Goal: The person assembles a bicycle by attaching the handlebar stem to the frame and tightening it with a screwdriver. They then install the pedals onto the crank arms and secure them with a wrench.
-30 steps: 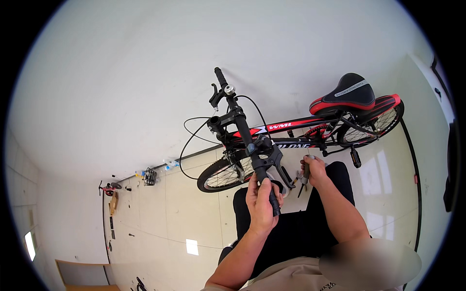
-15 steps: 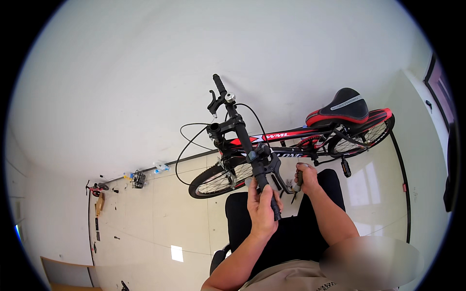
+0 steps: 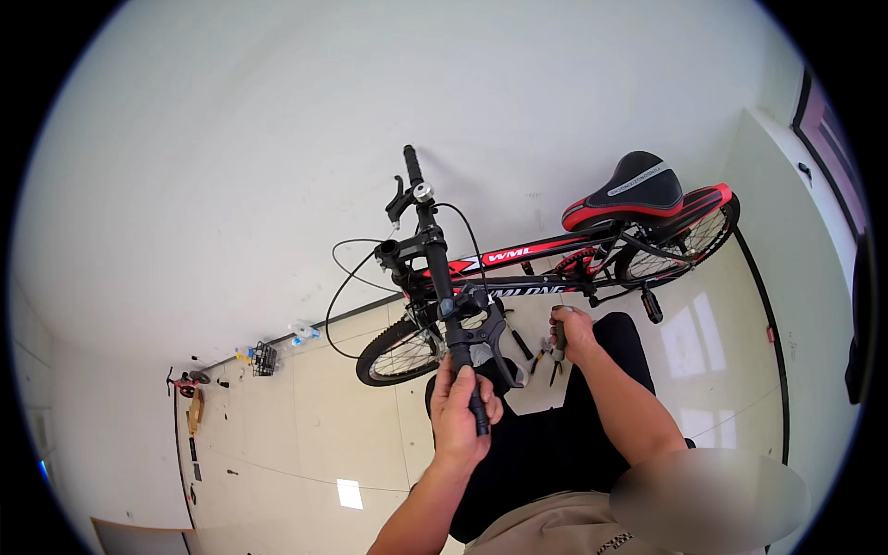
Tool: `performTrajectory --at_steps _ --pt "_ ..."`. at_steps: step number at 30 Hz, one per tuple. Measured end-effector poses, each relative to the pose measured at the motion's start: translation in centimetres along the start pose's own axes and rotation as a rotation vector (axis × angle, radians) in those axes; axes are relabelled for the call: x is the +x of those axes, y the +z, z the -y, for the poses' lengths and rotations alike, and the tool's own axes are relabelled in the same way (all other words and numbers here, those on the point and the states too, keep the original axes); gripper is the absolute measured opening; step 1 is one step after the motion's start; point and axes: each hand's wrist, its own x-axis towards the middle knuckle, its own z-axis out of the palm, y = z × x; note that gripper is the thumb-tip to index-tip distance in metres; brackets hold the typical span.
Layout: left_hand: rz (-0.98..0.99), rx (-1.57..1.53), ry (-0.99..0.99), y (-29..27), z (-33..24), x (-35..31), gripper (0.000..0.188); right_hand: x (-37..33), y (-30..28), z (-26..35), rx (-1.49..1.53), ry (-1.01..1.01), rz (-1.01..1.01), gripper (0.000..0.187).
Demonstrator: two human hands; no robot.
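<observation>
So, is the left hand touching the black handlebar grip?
Touching: the head view shows the left hand curled around the black handlebar grip, visible on both sides of it.

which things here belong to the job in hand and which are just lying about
In hand, it seems:
bicycle
black handlebar grip, held by the left hand
greyish object, held in the right hand; kind unclear
black-handled tool on the floor, probably

Apparently lying about:
wire basket
brown cardboard
small red wheeled thing
</observation>
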Motion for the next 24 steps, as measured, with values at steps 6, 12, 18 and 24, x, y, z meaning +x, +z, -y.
performTrajectory --at_steps 6,12,18,24 --pt "-0.005 0.095 0.047 1.6 1.5 0.8 0.035 0.3 0.3 0.5 0.031 0.006 -0.031 0.017" --pt "-0.022 0.132 0.036 1.3 0.6 0.0 0.021 0.1 0.1 0.8 0.028 0.021 -0.031 0.019" --pt "0.022 0.068 -0.070 1.2 0.2 0.0 0.029 0.3 -0.1 0.6 0.029 0.024 -0.028 0.020" --pt "0.027 0.041 -0.120 2.5 1.2 0.9 0.030 1.2 -0.4 0.1 0.051 0.032 -0.027 0.018"
